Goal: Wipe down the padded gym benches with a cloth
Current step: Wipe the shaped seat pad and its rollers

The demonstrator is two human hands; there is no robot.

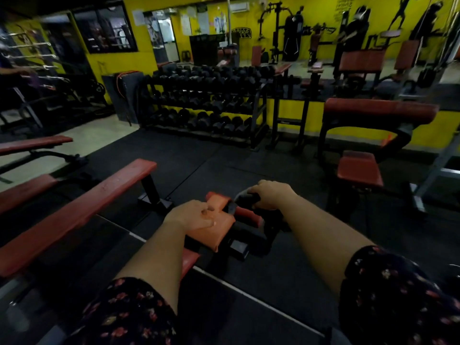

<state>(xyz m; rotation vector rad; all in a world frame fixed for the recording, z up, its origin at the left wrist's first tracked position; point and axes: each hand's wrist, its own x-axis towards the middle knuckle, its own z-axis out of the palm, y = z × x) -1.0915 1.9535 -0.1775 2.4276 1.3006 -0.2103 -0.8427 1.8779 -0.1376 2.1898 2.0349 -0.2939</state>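
Here, pressing the left hand (191,217), fingers relaxed, on the orange bench pad (222,227). Curling the right hand (270,194) around a dark object (242,199) beside it, cloth or handle unclear.

Gym, mid-clean: at 6 o'clock the right hand (271,195) curls over a dark grey object (245,198), fingertips hidden; cloth or handle cannot be told. The left hand (193,216) covers much of the orange-red padded bench (224,227). At 9 o'clock the long red flat bench (74,215) runs off the left edge. At 12 o'clock, paper notices (185,23) on the yellow wall (318,11) are too blurred to read.
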